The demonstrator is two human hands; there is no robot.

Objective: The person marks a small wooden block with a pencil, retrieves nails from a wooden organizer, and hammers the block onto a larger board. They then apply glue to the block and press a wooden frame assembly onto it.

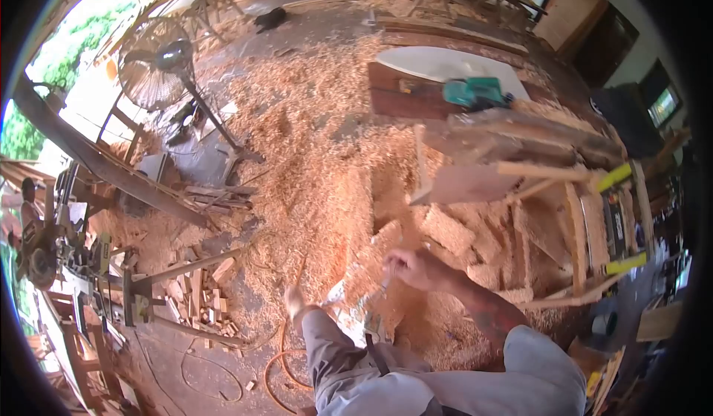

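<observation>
My right hand (pixel 418 268) is held out over the wood shavings (pixel 319 200), its fingers curled together. A thin pale thing may be at the fingertips, but blur keeps me from making it out. Just below the hand, a whitish crumpled sheet or sack (pixel 356 319) lies among the shavings by my legs. To the right of the hand are shaving-covered wooden blocks (pixel 449 230). My left hand does not show. A bare foot (pixel 294 297) emerges from the grey trouser leg (pixel 327 342).
A wooden frame (pixel 575 238) stands at right near a bench with a green power tool (pixel 475 91) and a white oval board (pixel 438 61). At left are a standing fan (pixel 160 63), a saw machine (pixel 56 252), offcuts (pixel 197 297) and an orange hose (pixel 271 379).
</observation>
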